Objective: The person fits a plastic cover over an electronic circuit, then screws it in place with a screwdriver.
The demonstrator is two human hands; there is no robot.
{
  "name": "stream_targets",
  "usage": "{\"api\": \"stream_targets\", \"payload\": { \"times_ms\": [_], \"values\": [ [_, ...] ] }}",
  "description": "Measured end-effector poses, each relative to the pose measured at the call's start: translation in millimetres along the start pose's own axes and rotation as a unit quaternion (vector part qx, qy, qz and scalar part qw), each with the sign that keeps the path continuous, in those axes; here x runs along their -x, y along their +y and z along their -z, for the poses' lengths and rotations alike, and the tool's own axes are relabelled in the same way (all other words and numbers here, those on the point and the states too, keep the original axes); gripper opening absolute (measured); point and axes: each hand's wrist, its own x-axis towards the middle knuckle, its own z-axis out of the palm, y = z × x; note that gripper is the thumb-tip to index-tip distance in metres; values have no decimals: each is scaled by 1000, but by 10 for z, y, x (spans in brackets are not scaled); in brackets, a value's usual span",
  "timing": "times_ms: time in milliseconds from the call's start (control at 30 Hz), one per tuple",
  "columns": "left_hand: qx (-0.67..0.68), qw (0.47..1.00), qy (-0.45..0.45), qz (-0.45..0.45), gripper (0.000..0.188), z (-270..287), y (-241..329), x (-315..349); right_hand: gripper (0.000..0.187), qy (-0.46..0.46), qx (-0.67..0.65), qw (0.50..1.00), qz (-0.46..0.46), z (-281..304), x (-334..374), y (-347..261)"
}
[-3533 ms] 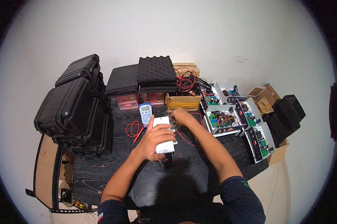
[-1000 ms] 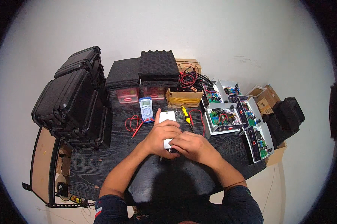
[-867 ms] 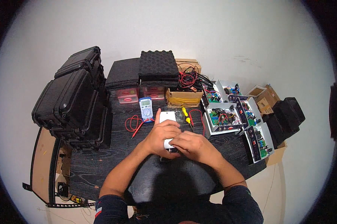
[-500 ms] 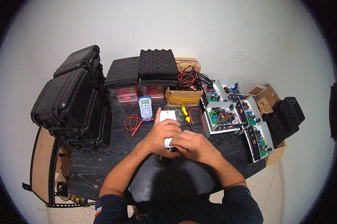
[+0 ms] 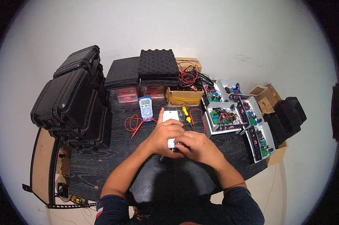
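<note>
A white metal enclosure [image 5: 171, 116] stands in front of me near the table's front edge, partly covered by my hands. My left hand [image 5: 163, 137] is wrapped round it, thumb pointing up along its left side. The fingers of my right hand [image 5: 193, 145] are bent together at the enclosure's near end. Whatever small part they pinch there is hidden. Beyond the left hand lies a blue-rimmed multimeter [image 5: 146, 108] with red probe leads [image 5: 137, 129]. To the right of the enclosure lies a yellow-handled screwdriver [image 5: 186, 113].
Black hard cases [image 5: 66, 97] are stacked at the left. Black foam sheets [image 5: 158, 62] sit on clear red drawers [image 5: 127, 94] at the back. A cardboard box [image 5: 184, 98] stands by tangled cables [image 5: 189, 78]. Several opened white enclosures with circuit boards [image 5: 223, 116] fill the right side.
My right hand's fingers have shifted slightly at the near end of the enclosure. The left hand and enclosure have moved a little to the right.
</note>
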Motion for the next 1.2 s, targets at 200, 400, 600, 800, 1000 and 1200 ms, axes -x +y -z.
{"api": "stream_targets", "payload": {
  "times_ms": [200,400,600,800,1000,1200],
  "values": [
    [-1,1000,-11,7,60,2,-4,-4,19,-1,9,999,-31,2,17,3],
    [-6,1000,-12,2,59,6,42,-37,17,25,11,1000,-3,-10,20,51],
    [14,1000,-15,7,63,5,24,-29,18,9,-37,999,10,6,68,126],
    [14,995,-101,12,75,173,134,-130,21,-1,-54,998,13,18,91,148],
    [19,996,-85,-3,73,118,46,-75,22,-1,-47,999,6,32,111,171],
    [18,999,-43,-20,64,15,-11,-58,20,-14,-47,999,6,69,80,119]
  ]
}}
